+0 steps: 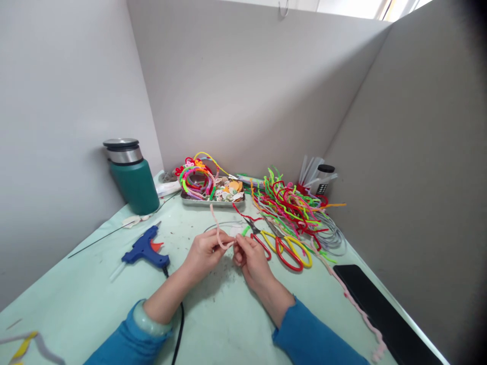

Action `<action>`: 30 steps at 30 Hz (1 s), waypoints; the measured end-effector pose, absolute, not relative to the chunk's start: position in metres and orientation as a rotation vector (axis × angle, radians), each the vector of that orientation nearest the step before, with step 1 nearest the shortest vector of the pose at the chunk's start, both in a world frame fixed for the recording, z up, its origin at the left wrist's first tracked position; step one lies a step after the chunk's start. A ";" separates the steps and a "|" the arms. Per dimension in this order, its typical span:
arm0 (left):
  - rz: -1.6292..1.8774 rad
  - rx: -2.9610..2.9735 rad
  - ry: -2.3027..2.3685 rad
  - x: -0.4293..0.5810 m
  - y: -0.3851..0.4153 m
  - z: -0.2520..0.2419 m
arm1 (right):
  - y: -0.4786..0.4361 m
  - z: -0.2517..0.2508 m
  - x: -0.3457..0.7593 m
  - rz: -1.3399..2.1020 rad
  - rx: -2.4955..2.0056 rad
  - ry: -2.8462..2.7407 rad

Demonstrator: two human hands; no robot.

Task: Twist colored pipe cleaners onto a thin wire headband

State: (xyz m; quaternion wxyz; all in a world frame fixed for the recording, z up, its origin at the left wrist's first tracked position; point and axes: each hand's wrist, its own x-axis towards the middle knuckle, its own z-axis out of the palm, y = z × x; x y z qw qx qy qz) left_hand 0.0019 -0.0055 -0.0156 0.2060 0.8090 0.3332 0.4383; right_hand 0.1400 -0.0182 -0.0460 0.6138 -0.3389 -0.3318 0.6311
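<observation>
A pale pink pipe cleaner (215, 223) is pinched in my left hand (205, 253), its free end curving upward above the fingers. My right hand (251, 259) meets the left at the fingertips, closed on the other end of the same pipe cleaner. Just right of my hands lie two pairs of scissors with red and yellow handles (291, 253). A short green piece (246, 230) shows behind my right fingertips. To the left rests a blue hot glue gun (146, 248) with an orange trigger.
At the back stands a metal tray (213, 203) with coiled pipe cleaners and small cut pieces. A tangled heap of pipe cleaners (289, 203) spreads to its right. A green flask (133, 182) stands left; a black flat object (380, 309) lies right. Grey partitions surround the table.
</observation>
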 end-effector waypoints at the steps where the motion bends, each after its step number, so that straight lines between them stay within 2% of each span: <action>1: 1.232 2.283 0.912 0.002 -0.006 -0.016 | -0.018 -0.046 0.140 1.458 -0.769 -0.760; 7: 1.224 2.328 0.880 0.002 -0.007 -0.015 | -0.016 -0.048 0.142 1.496 -0.740 -0.719; 22: 0.992 1.708 1.040 0.006 -0.003 -0.013 | -0.018 -0.050 0.142 1.488 -0.767 -0.837; 30: 1.038 2.059 1.175 0.007 -0.008 -0.018 | -0.018 -0.048 0.142 1.497 -0.767 -0.850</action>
